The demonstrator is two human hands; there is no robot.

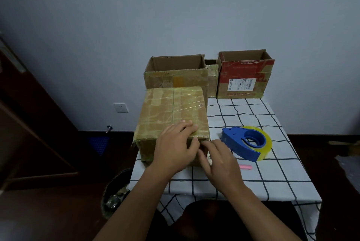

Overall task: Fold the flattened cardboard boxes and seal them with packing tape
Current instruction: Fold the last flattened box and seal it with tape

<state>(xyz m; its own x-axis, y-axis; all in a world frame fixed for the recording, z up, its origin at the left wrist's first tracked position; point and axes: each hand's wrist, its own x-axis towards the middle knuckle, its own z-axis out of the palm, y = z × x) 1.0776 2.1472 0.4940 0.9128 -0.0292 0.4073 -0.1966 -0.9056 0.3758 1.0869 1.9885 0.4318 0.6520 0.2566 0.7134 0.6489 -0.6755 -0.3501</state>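
A closed brown cardboard box (171, 112), covered with shiny tape strips, sits on the left part of the table. My left hand (175, 147) lies flat over its near top edge and front face, fingers spread. My right hand (218, 160) presses its fingertips against the box's near right corner, low on the front face. A blue tape dispenser (246, 143) with a yellowish roll rests on the cloth to the right of the box, apart from both hands.
Two open-topped boxes stand at the back: a brown one (175, 75) and a red-printed one (245, 77), with a small box between them. The table has a white checked cloth (272, 172). A pink item (245, 167) lies near the dispenser. A waste bin (115, 194) stands lower left.
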